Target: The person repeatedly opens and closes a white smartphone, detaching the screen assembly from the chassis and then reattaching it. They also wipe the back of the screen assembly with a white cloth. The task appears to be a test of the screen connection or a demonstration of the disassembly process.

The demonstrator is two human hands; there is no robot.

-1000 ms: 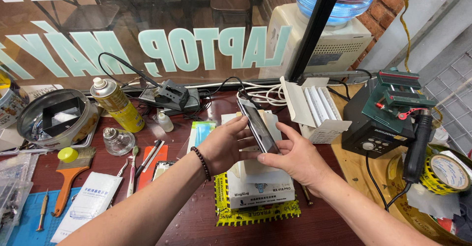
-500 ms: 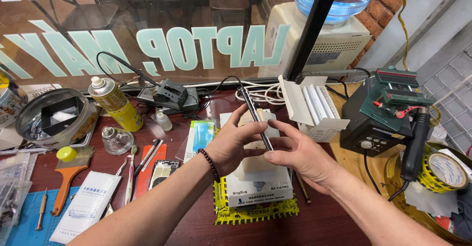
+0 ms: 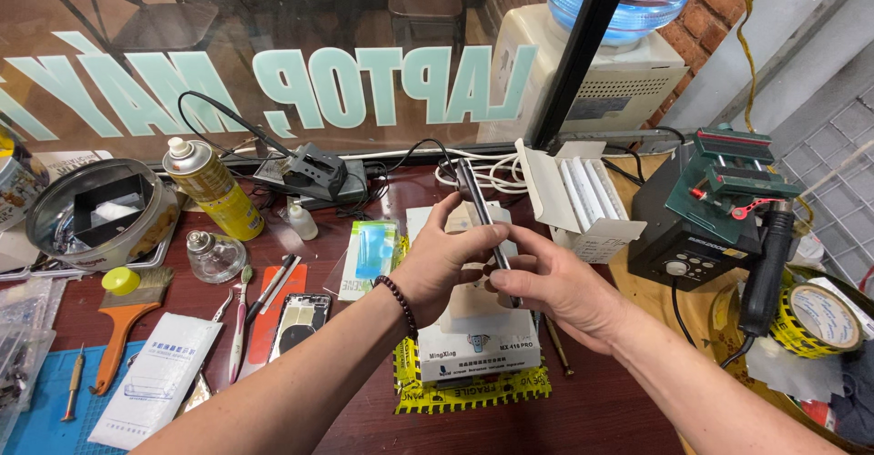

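Edgewise, the slim dark glass-fronted phone (image 3: pixel 484 223) runs near-to-far, grasped between left hand (image 3: pixel 443 259) fingers and right hand (image 3: pixel 555 287) fingers.

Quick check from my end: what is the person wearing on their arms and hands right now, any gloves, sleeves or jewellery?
No gloves: both the left hand and the right hand are bare, and both forearms are uncovered as far as the frame shows, with no sleeve in view. The only item worn is a bracelet of dark round beads around the left wrist. No rings or watch are visible.
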